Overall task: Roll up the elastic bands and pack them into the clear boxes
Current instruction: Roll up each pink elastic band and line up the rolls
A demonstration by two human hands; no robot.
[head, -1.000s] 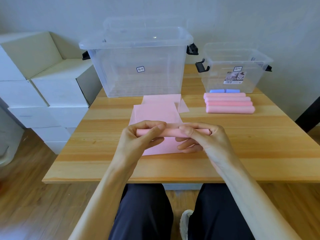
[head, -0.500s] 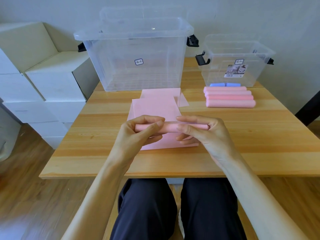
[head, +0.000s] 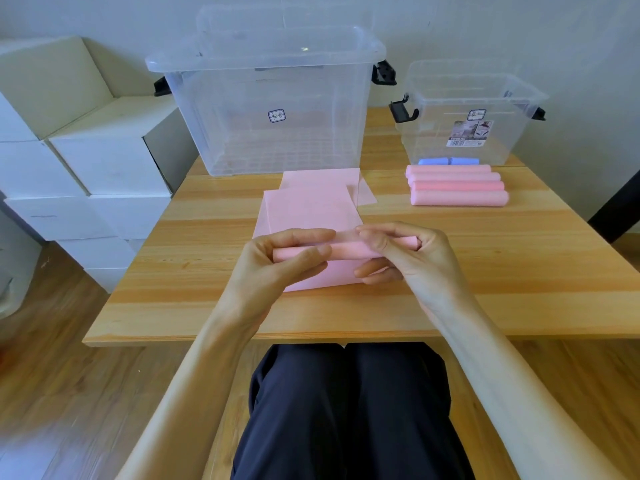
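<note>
Two hands work one pink band: the left hand [head: 273, 268] pinches the roll [head: 346, 251] near its left end, thumb laid along the front and fingers curled over the top, while the right hand [head: 408, 254] grips the right end, fingers wrapped round it. The roll sits between the two, raised just above the tabletop [head: 180, 299], and its unrolled tail, the flat pink band [head: 311, 213], runs away from the hands toward the boxes. It looks thin, light and limp, probably a little tacky and springy, so the roll would likely loosen if either end were let go; holding near both ends with even pressure seems the safest way to keep the edges lined up. Further off to the right, four finished pink rolls [head: 457, 188] lie side by side, with a blue roll [head: 448, 161] behind them against the small clear box [head: 467, 109]. The large clear box [head: 270, 109] stands beyond the band's far end.
</note>
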